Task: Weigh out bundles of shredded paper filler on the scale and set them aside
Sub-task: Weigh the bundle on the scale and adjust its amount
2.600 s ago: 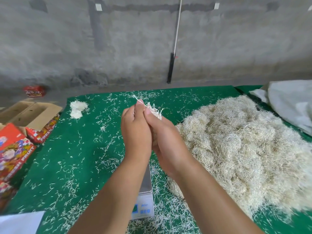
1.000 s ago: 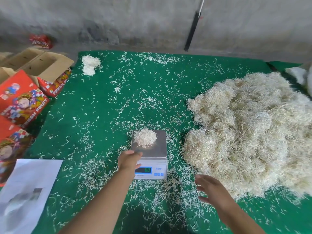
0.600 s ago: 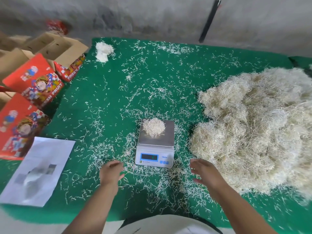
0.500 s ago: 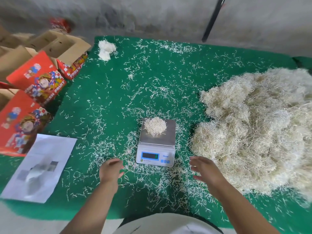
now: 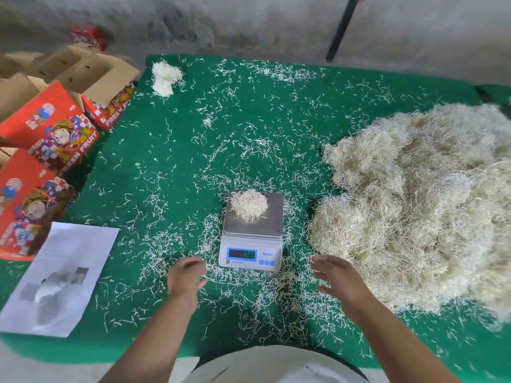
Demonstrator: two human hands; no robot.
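Green felt table (image 5: 166, 167) against a grey concrete wall, littered with loose shreds. I see the scale (image 5: 251, 230) near the front edge, a small bundle of shredded paper (image 5: 249, 205) sitting on its steel pan, display lit (digits too blurry for me). Left hand (image 5: 185, 276) hovers just left of the scale, fingers loosely curled, holding nothing. Right hand (image 5: 336, 275) hovers right of it, fingers spread, empty, beside the big filler pile (image 5: 420, 205). Two weighed bundles (image 5: 165, 76) lie at the far left corner. Red fruit boxes (image 5: 52, 134) and a paper sheet (image 5: 59, 277) at left.
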